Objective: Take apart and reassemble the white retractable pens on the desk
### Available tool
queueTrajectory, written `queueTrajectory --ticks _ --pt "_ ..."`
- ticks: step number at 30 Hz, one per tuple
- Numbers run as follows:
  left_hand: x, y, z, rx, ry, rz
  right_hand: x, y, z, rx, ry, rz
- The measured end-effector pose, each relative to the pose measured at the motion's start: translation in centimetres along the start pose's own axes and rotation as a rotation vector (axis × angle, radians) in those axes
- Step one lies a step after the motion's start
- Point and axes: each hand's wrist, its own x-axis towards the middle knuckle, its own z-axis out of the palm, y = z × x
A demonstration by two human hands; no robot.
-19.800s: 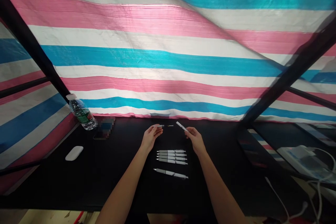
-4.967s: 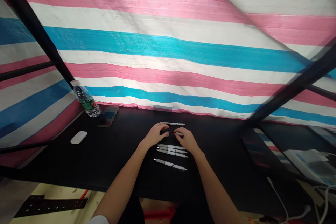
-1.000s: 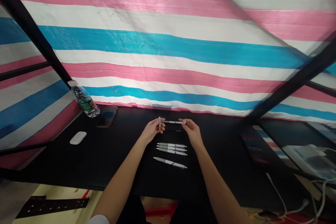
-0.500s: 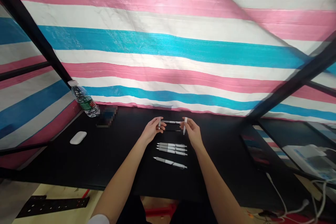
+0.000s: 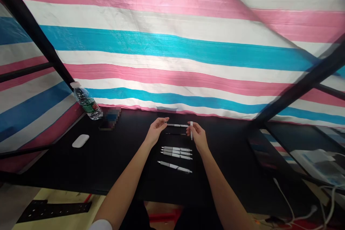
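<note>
My left hand [image 5: 156,130] pinches a small pen front piece [image 5: 165,122], its round end towards me and most of it hidden by the fingers. In my right hand [image 5: 198,134], a white pen barrel [image 5: 191,130] is gripped nearly upright. Between the hands, a whole white-and-grey pen [image 5: 176,125] lies on the black table [image 5: 223,172]. A thin dark ink refill [image 5: 175,134] rests just below that pen. Closer to me lie several pens side by side [image 5: 176,152], and one more pen [image 5: 174,166] is set apart at a slant.
To the left stand a water bottle [image 5: 86,103], a blurred-out dark object [image 5: 110,119] and a white case [image 5: 80,141]. A dark phone-like slab [image 5: 262,154] and white cables [image 5: 285,199] are at the right. Black frame bars and a striped sheet [image 5: 172,57] enclose the table.
My left hand has turned the front piece from upright to end-on. My right hand has shifted slightly right, bringing the barrel closer to upright. The pens on the table have stayed put.
</note>
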Motion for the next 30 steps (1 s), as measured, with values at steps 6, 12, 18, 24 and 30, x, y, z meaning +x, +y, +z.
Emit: queueTrajectory --ticks 6,12,18,24,30 --pt "-0.1 0.0 0.0 0.023 -0.026 0.019 0.1 0.1 0.0 0.0 0.0 0.004" --pt "-0.1 -0.1 0.2 -0.001 0.009 -0.072 0.3 0.4 0.0 0.162 0.026 0.074" --pt "-0.2 0.6 0.6 -0.033 0.042 -0.173 1.0 1.4 -1.0 0.358 0.097 0.222" --pt "-0.2 0.6 0.6 0.016 0.043 -0.166 0.7 1.2 -1.1 0.273 0.025 0.192" --pt "0.0 -0.2 -0.4 0.312 0.09 -0.044 0.4 0.6 -0.6 0.14 0.056 0.152"
